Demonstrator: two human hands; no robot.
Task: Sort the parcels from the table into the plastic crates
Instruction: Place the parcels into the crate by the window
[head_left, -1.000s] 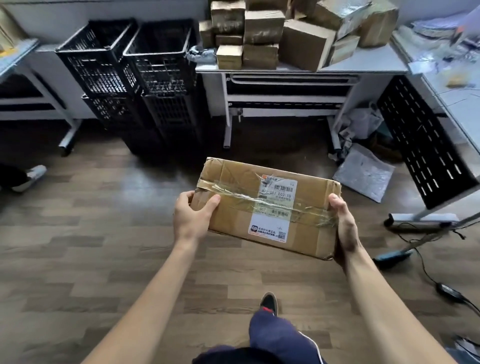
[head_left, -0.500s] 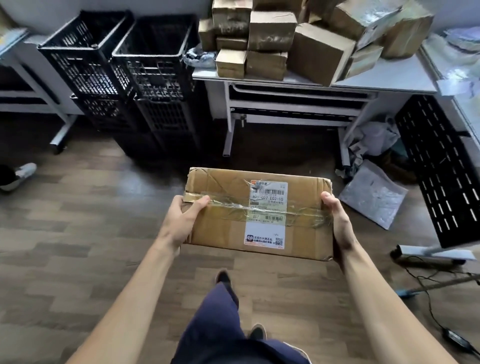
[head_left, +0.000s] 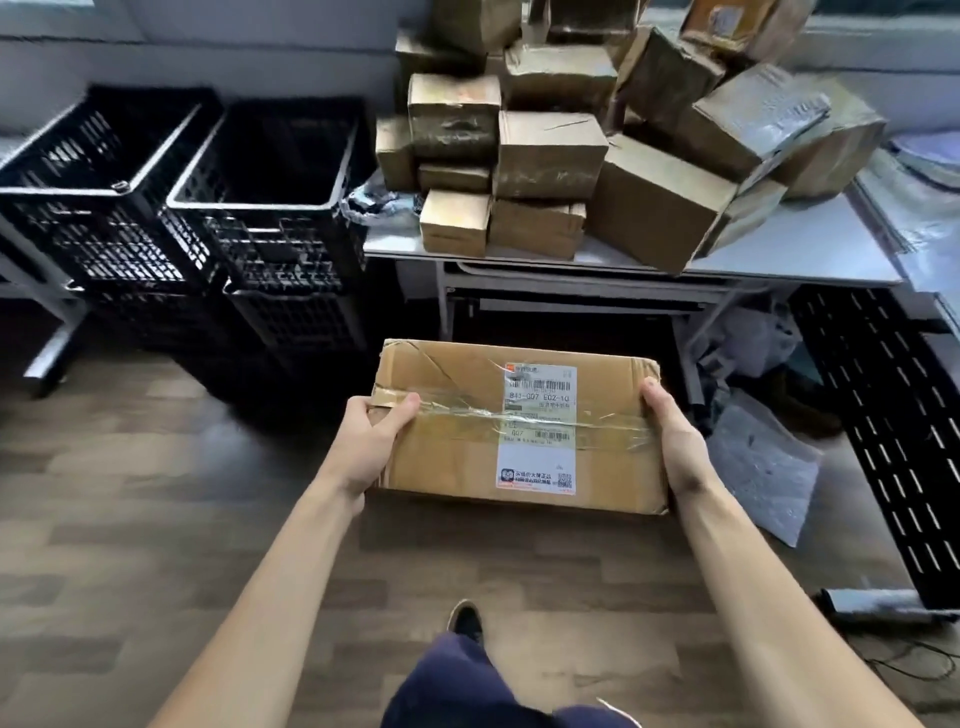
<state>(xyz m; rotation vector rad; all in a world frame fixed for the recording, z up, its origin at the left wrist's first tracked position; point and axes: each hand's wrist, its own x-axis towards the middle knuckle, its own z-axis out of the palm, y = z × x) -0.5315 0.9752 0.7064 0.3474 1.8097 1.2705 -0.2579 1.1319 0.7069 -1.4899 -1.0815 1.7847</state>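
Observation:
I hold a flat brown cardboard parcel (head_left: 452, 441) level at waist height, with a white shipping label and clear tape across its top. My left hand (head_left: 371, 439) grips its left edge, thumb on top. Its right edge sits in my right hand (head_left: 670, 441). Beyond it, a grey table (head_left: 810, 249) carries a pile of several brown parcels (head_left: 550, 156). To the left of the table stand two stacks of black plastic crates: the nearer crate (head_left: 270, 208) and the farther left crate (head_left: 98, 187), both with open tops and dark insides.
A grey padded mailer (head_left: 763, 467) and crumpled wrapping lie on the wood floor under the table's right side. A black perforated panel (head_left: 893, 415) leans at the right. A table leg (head_left: 52, 353) stands at the far left. My leg and shoe (head_left: 465, 621) are below.
I have stepped forward, so the table and crates are closer and larger. The parcel has levelled out and stays held in both hands.

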